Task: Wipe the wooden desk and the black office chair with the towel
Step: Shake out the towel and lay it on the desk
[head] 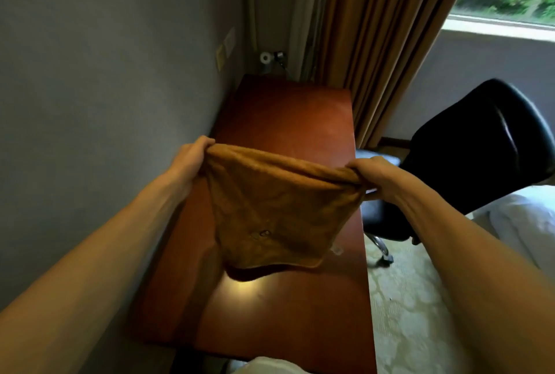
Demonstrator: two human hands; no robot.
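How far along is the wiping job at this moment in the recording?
Nothing looks wiped yet. In hand: the left hand and right hand each grip a top corner of the brown towel, holding it stretched in the air above the wooden desk, its lower edge hanging free. Left: wiping the desk, then the black office chair standing to the desk's right, untouched.

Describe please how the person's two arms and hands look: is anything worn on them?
Both arms are bare along all of their visible length: no sleeves show. The left hand and the right hand wear no gloves. No watch, bracelet or ring can be seen on the wrists or fingers. No markings show on them in this dim and slightly blurred head view.
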